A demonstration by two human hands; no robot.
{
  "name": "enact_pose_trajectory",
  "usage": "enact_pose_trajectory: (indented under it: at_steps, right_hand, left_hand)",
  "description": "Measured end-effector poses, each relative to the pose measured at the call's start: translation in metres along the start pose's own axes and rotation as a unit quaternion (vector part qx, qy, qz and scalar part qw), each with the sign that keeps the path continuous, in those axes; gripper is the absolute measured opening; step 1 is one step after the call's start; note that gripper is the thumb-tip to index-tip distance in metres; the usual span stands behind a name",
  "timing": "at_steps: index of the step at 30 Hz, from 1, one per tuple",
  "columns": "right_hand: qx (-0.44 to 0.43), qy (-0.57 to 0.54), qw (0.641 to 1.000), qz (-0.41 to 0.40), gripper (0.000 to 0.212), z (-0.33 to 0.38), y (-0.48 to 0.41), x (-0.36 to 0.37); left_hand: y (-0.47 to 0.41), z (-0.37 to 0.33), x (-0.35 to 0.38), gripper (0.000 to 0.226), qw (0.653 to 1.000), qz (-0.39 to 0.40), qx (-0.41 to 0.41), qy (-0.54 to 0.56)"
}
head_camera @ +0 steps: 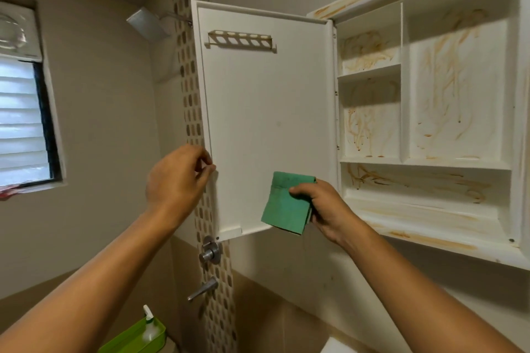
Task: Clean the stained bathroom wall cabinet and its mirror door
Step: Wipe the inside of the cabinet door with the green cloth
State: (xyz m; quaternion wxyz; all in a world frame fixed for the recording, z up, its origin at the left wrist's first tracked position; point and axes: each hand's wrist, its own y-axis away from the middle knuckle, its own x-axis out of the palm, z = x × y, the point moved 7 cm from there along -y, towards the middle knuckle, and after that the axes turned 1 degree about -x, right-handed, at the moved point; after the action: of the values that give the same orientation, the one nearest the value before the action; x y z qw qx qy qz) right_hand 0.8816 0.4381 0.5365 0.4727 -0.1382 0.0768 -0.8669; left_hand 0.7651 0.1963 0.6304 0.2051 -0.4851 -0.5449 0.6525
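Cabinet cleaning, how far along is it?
Early. The open door looks clean on its inner face. The left hand holds its edge; the right hand holds a cloth in front of it. The cabinet is streaked orange in every compartment; the mirror side is out of view.

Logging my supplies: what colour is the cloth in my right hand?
The cloth is green, clearest in head view.
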Motion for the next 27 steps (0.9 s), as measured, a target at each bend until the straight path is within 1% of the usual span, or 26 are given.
enact_pose_trajectory:
  at_steps: [1, 3, 5, 7, 9, 10, 12, 13, 14, 15, 16, 17, 18, 19, 20, 21, 23, 24, 25, 27]
  right_hand:
    - [0.001, -0.03, 1.0, 0.002, 0.027, 0.005, -0.001, 0.0]
    - [-0.011, -0.06, 0.998, 0.0, 0.026, 0.014, 0.0, -0.001]
    - [-0.04, -0.041, 0.998, -0.006, 0.025, 0.026, 0.003, -0.002]
    - [-0.081, 0.0, 0.997, -0.019, 0.022, 0.04, 0.008, -0.002]
    - [-0.114, 0.022, 0.993, -0.02, 0.021, 0.054, 0.012, 0.001]
    - [-0.124, 0.031, 0.992, -0.009, 0.023, 0.061, 0.014, 0.004]
    - [-0.138, 0.075, 0.987, 0.03, 0.028, 0.075, 0.018, 0.012]
    - [-0.14, 0.104, 0.983, 0.05, 0.031, 0.081, 0.02, 0.015]
    - [-0.14, 0.129, 0.98, 0.065, 0.033, 0.087, 0.021, 0.019]
    - [-0.139, 0.138, 0.978, 0.072, 0.036, 0.092, 0.021, 0.02]
    - [-0.141, 0.125, 0.979, 0.071, 0.038, 0.098, 0.021, 0.019]
    - [-0.143, 0.086, 0.984, 0.065, 0.039, 0.102, 0.02, 0.017]
    - [-0.141, 0.014, 0.988, 0.064, 0.041, 0.102, 0.02, 0.015]
    - [-0.137, -0.073, 0.985, 0.07, 0.045, 0.102, 0.021, 0.014]
    - [-0.133, -0.147, 0.977, 0.078, 0.052, 0.097, 0.023, 0.015]
    - [-0.135, -0.19, 0.969, 0.079, 0.062, 0.093, 0.025, 0.016]
    - [-0.149, -0.186, 0.968, 0.072, 0.076, 0.079, 0.03, 0.025]
    - [-0.155, -0.166, 0.972, 0.065, 0.077, 0.073, 0.032, 0.03]
    - [-0.163, -0.152, 0.973, 0.056, 0.07, 0.07, 0.033, 0.036]
    - [-0.195, -0.149, 0.969, 0.015, 0.048, 0.08, 0.03, 0.041]
  left_hand:
    - [-0.002, -0.005, -0.001, 0.006, 1.0, 0.008, 0.013, -0.017]
    - [-0.002, -0.017, -0.004, 0.013, 0.998, 0.017, 0.045, -0.038]
    - [-0.002, -0.032, -0.007, 0.021, 0.996, 0.023, 0.078, -0.031]
    - [-0.006, -0.048, -0.007, 0.032, 0.995, 0.034, 0.092, 0.014]
    - [-0.013, -0.058, -0.003, 0.039, 0.99, 0.073, 0.064, 0.106]
    - [-0.016, -0.062, 0.0, 0.045, 0.981, 0.098, 0.039, 0.165]
    - [-0.023, -0.073, 0.006, 0.066, 0.952, 0.156, 0.006, 0.261]
    - [-0.026, -0.079, 0.009, 0.075, 0.942, 0.185, 0.003, 0.281]
    - [-0.029, -0.085, 0.011, 0.08, 0.935, 0.21, 0.003, 0.285]
    - [-0.032, -0.089, 0.013, 0.077, 0.93, 0.23, -0.003, 0.286]
    - [-0.036, -0.09, 0.014, 0.066, 0.923, 0.242, -0.018, 0.3]
    - [-0.04, -0.09, 0.015, 0.05, 0.909, 0.244, -0.042, 0.336]
    - [-0.043, -0.089, 0.016, 0.034, 0.891, 0.238, -0.068, 0.38]
    - [-0.047, -0.087, 0.016, 0.022, 0.874, 0.223, -0.095, 0.422]
    - [-0.05, -0.085, 0.016, 0.016, 0.855, 0.205, -0.127, 0.46]
    - [-0.052, -0.083, 0.018, 0.016, 0.831, 0.188, -0.162, 0.498]
    - [-0.052, -0.081, 0.027, 0.02, 0.769, 0.163, -0.242, 0.568]
    - [-0.051, -0.082, 0.032, 0.022, 0.738, 0.159, -0.271, 0.597]
    - [-0.048, -0.086, 0.037, 0.024, 0.711, 0.162, -0.293, 0.619]
    - [-0.044, -0.095, 0.045, 0.024, 0.677, 0.178, -0.312, 0.642]
